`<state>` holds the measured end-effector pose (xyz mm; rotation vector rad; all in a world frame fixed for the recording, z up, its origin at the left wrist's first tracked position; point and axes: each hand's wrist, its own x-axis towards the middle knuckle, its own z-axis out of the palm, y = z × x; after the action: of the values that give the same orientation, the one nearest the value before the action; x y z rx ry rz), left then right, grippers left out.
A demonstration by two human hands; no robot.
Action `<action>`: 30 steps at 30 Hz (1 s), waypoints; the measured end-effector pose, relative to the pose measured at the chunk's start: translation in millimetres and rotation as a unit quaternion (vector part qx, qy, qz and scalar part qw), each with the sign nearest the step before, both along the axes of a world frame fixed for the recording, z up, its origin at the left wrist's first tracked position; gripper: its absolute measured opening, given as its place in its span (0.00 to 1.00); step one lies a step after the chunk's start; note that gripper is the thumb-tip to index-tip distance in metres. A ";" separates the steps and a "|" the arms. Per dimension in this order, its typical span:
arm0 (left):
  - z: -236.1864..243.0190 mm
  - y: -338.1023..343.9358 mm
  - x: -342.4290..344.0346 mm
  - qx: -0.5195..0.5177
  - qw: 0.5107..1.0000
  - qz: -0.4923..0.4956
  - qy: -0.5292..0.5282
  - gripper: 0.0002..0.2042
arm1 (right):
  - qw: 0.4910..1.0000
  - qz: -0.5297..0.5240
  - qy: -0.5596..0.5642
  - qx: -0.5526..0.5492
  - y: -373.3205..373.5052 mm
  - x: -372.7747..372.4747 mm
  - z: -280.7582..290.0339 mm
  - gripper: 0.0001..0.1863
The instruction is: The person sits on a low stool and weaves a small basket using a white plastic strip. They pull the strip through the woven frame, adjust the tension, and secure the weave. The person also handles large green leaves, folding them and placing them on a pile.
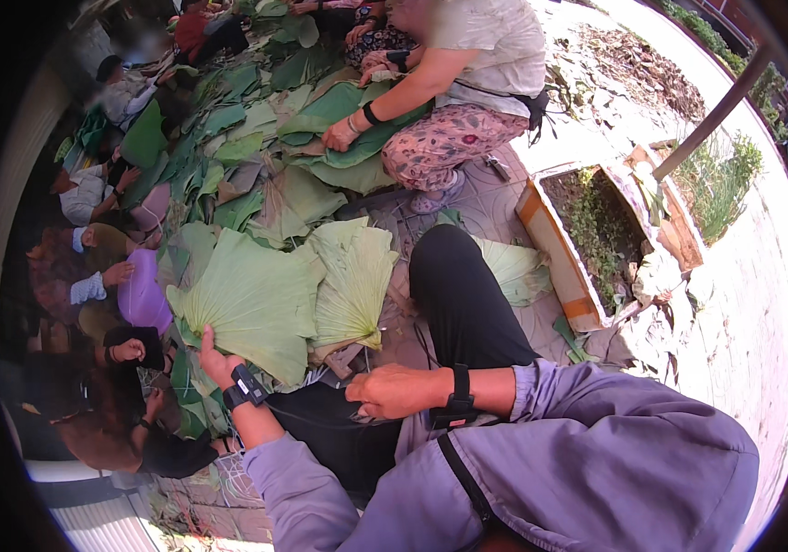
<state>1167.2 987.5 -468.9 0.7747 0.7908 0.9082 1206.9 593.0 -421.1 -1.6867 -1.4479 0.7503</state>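
Observation:
My left hand [217,361] pinches the lower left edge of a large pale green lotus leaf [251,299], thumb on top and its ribs fanning outward. A second pale lotus leaf [350,276] lies just to the right, partly under the first, its pointed end toward me. Over my dark trousers, my right hand [398,390] is closed with its fingers curled. Whatever it may hold is hidden; small greyish pieces show just beyond its knuckles. Both wrists carry black straps.
Lotus leaves [306,198] cover the ground ahead. A person in flowered trousers [454,147] crouches there, hands on leaves. More people sit along the left, near a purple rounded object [143,290]. A planter box [534,225] stands at right, beside a slanted pole [716,110].

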 end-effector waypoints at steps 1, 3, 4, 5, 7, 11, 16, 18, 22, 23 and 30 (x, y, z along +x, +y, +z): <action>-6.3 8.4 -1.7 0.006 1.000 0.005 0.004 0.19 | 1.000 0.003 -0.004 0.025 3.7 -0.5 -2.6 0.15; -11.8 3.0 5.0 0.007 1.000 -0.018 0.014 0.21 | 1.000 0.006 0.003 -0.016 4.1 0.1 -4.7 0.15; -11.3 1.5 6.4 -0.004 0.999 -0.028 0.015 0.21 | 1.000 0.009 -0.002 -0.015 4.2 -0.7 -7.7 0.15; -12.8 2.9 5.2 -0.015 0.999 -0.037 0.015 0.21 | 1.000 0.014 -0.007 -0.012 4.8 -0.9 -9.9 0.15; -12.8 6.9 5.2 -0.005 0.999 -0.047 0.020 0.22 | 0.999 0.030 -0.006 -0.018 6.5 1.3 -13.0 0.15; -15.9 6.8 8.1 0.035 0.999 -0.023 0.022 0.28 | 0.998 0.059 -0.024 -0.029 14.4 8.7 -13.8 0.16; -14.2 7.0 7.8 0.046 0.998 -0.026 0.035 0.29 | 0.997 0.062 -0.042 -0.022 28.7 26.7 -8.7 0.17; -15.2 6.3 8.0 0.052 0.998 -0.024 0.030 0.28 | 0.997 0.051 -0.050 0.001 37.6 38.3 -4.3 0.17; -7.6 1.7 2.8 0.055 0.997 -0.044 0.015 0.25 | 0.997 0.029 -0.066 0.002 57.8 70.2 18.0 0.16; -4.2 -4.6 6.7 0.072 0.996 -0.031 0.031 0.24 | 0.997 0.024 -0.068 0.003 66.1 79.5 22.5 0.16; 39.1 -48.1 24.9 0.154 0.987 -0.035 -0.015 0.23 | 0.998 -0.027 -0.040 0.028 94.0 139.2 39.3 0.15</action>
<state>1192.0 939.4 -429.8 1.0497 0.5994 0.9880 1346.1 687.0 -381.7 -1.7221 -1.4590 0.6145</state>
